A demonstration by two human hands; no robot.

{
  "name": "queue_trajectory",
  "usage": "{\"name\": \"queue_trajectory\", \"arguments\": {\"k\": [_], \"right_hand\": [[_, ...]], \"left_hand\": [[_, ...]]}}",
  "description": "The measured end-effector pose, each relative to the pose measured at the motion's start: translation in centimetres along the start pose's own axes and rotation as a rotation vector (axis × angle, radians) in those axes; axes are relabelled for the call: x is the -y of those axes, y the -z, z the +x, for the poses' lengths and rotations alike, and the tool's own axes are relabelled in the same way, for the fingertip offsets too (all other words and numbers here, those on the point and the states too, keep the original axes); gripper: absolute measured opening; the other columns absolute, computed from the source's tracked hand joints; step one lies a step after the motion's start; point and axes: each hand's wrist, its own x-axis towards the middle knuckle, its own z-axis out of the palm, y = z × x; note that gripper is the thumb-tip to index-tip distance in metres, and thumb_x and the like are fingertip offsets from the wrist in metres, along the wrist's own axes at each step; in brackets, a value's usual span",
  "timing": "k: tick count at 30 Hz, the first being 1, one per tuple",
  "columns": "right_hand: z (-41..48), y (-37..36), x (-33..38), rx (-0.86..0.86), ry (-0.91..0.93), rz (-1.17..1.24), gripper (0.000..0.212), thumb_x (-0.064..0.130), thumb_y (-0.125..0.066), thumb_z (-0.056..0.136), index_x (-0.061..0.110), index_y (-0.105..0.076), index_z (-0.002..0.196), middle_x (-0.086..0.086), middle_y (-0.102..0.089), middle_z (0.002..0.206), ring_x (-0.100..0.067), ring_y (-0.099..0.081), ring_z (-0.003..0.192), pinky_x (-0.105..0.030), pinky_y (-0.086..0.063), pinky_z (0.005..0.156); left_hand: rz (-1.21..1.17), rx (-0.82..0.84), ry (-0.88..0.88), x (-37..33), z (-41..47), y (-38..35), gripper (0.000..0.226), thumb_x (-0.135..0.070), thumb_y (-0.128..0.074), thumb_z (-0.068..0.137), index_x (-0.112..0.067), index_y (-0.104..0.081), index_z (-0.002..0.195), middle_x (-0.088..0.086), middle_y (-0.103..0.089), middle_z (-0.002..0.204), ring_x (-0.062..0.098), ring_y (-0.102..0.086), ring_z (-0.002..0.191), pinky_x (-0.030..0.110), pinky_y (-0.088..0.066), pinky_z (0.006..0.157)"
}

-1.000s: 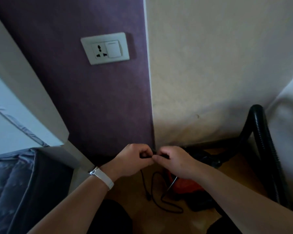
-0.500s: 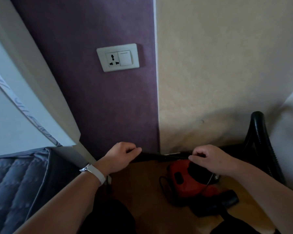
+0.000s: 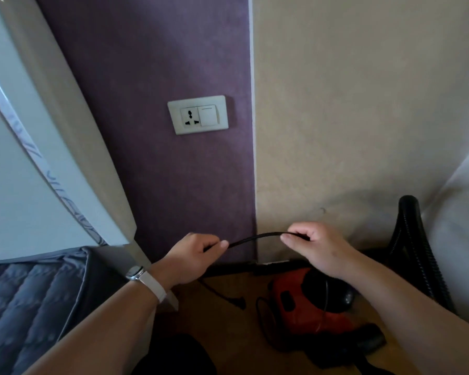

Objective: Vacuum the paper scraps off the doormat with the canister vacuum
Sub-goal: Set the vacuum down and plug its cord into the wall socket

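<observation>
Head cam: both hands [image 3: 194,255] [image 3: 313,249] pinching black cord [image 3: 255,237], wall socket [image 3: 198,115] above, red vacuum [image 3: 303,307] below.

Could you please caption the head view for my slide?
Both hands, left and right, stretch the black cord below the wall socket, red vacuum on the floor.

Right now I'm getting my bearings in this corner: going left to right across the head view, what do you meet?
Quilted grey bedding → left hand → black power cord stretched between both hands → right hand → black ribbed vacuum hose.
</observation>
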Motion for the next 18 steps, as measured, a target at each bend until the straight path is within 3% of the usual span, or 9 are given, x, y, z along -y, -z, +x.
{"name": "queue_trajectory", "arguments": {"k": [2,5,7,10,14,16,18], "right_hand": [[0.3,2.1,-1.5,-0.034,-0.038,-0.023,0.033,0.030,-0.064,0.095,0.010,-0.061,0.070,0.006,-0.046,0.060,-0.004,-0.046,0.060,-0.031,-0.035,0.061],[1.2,2.1,-1.5,0.056,-0.070,-0.105,0.029,0.034,-0.066,0.092,0.018,-0.059,0.069,0.005,-0.046,0.059,-0.004,-0.045,0.058,-0.032,-0.037,0.062],[1.5,0.3,0.1,0.143,-0.069,-0.136,0.023,0.041,-0.064,0.091,0.024,-0.063,0.076,0.002,-0.055,0.064,-0.004,-0.050,0.061,-0.031,-0.041,0.064],[1.9,-2.8,3.5,0.214,-0.019,-0.156,0.033,0.048,-0.059,0.094,0.018,-0.067,0.083,0.002,-0.065,0.072,-0.008,-0.060,0.067,-0.029,-0.046,0.064],[2.9,-5.0,6.5,0.148,0.043,-0.099,0.031,0.047,-0.053,0.097,0.018,-0.066,0.098,-0.006,-0.071,0.091,-0.021,-0.067,0.085,-0.043,-0.053,0.077],[3.4,-5.0,7.1,0.079,0.051,-0.068,0.021,0.040,-0.054,0.098,0.024,-0.063,0.089,-0.002,-0.068,0.083,-0.018,-0.065,0.078,-0.042,-0.051,0.071],[3.7,-4.7,7.3,0.014,0.051,-0.058,0.031,0.036,-0.054,0.100,0.019,-0.053,0.074,0.002,-0.055,0.065,-0.012,-0.052,0.060,-0.033,-0.040,0.057]], "left_hand": [[-0.027,-0.070,0.061,1.3,-0.4,1.0,0.044,-0.041,-0.051,0.100,-0.025,-0.048,0.059,-0.008,-0.043,0.054,0.010,-0.043,0.053,0.033,-0.039,0.056],[0.023,-0.132,0.072,0.9,-0.3,1.7,0.047,-0.036,-0.054,0.100,-0.021,-0.047,0.056,-0.009,-0.044,0.051,0.007,-0.045,0.051,0.030,-0.039,0.056],[0.149,-0.130,-0.001,-0.9,0.2,1.4,0.045,-0.036,-0.055,0.100,-0.016,-0.049,0.060,-0.005,-0.046,0.053,0.008,-0.046,0.051,0.027,-0.038,0.055],[0.227,-0.181,-0.090,-3.8,1.4,1.2,0.040,-0.035,-0.054,0.100,-0.016,-0.051,0.065,0.002,-0.051,0.058,0.013,-0.048,0.052,0.029,-0.038,0.053],[0.199,-0.304,-0.280,-5.3,2.3,0.7,0.031,-0.024,-0.055,0.099,-0.018,-0.054,0.069,-0.006,-0.052,0.063,0.008,-0.048,0.059,0.027,-0.036,0.055],[0.174,-0.459,-0.392,-4.9,2.6,0.4,0.022,-0.019,-0.057,0.097,-0.015,-0.059,0.076,-0.007,-0.054,0.074,0.006,-0.049,0.068,0.020,-0.039,0.062],[0.129,-0.661,-0.419,-4.3,2.7,0.4,0.011,-0.016,-0.061,0.094,-0.013,-0.061,0.083,-0.005,-0.054,0.085,0.003,-0.050,0.076,0.012,-0.040,0.069]]}}
